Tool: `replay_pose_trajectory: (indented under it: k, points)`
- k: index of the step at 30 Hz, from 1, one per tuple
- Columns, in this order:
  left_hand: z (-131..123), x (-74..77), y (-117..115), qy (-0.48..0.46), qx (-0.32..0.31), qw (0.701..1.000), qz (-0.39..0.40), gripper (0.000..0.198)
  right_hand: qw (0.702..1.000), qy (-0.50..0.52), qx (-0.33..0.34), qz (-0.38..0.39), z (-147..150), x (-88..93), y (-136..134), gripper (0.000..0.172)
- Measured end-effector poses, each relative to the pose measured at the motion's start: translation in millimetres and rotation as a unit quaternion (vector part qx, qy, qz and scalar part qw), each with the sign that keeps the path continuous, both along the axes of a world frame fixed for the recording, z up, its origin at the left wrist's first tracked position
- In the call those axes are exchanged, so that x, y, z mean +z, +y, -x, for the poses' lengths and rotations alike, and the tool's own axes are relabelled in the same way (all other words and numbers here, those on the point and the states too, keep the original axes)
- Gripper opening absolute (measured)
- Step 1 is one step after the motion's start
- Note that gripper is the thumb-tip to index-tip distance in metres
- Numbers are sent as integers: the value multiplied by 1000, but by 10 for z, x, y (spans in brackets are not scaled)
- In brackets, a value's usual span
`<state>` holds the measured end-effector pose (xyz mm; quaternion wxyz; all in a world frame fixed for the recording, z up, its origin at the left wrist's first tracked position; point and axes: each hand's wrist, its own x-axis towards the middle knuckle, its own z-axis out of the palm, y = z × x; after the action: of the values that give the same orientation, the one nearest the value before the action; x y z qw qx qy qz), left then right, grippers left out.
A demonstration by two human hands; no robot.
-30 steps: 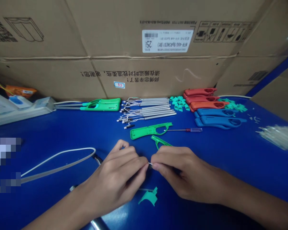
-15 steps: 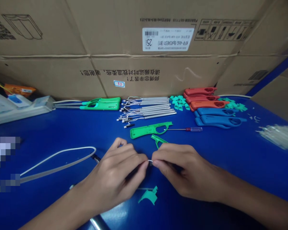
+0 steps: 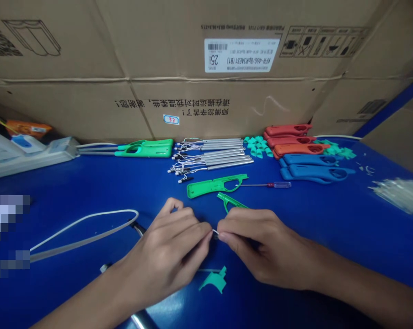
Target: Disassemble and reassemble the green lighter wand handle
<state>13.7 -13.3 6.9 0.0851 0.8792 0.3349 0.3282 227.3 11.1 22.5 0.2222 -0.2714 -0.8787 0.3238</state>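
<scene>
A short stretch of white wire (image 3: 215,232) shows between my fingertips, with something dark just beneath it that I cannot make out. My left hand (image 3: 179,246) pinches the wire from the left, and my right hand (image 3: 257,242) pinches it from the right. Beyond my right hand lies a green lighter shell half (image 3: 231,201), partly covered by my fingers. Another green shell half (image 3: 213,185) rests farther back, with a screwdriver (image 3: 278,184) whose shaft reaches its trigger loop. Below my hands sits a small teal plastic piece (image 3: 213,281).
Metal tubes with wires (image 3: 223,157) lie in rows at the back. Assembled green lighters (image 3: 146,148), red shells (image 3: 288,132), blue shells (image 3: 316,171) and teal caps (image 3: 259,147) surround them. A power strip (image 3: 55,153) stands left, a cable loop (image 3: 89,237) nearer. The cardboard box (image 3: 151,55) walls the back.
My right hand has dipped very slightly, showing a bit more of the green shell half behind it. Both hands keep their pinch on the wire.
</scene>
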Motion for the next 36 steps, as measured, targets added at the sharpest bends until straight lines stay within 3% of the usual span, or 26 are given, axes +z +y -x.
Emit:
replay_pose_trajectory:
  k: [13,22,36]
  points:
    - [-37,8,2,-12,4,1000,-24,12,1000,13,7,-7,12,-53,-12,28]
    - [-8,64,10,-3,23,999,33,11,998,58,-29,-1,16,8,51,22]
    - [27,40,45,23,25,999,26,11,998,32,-49,37,-12,-5,95,19]
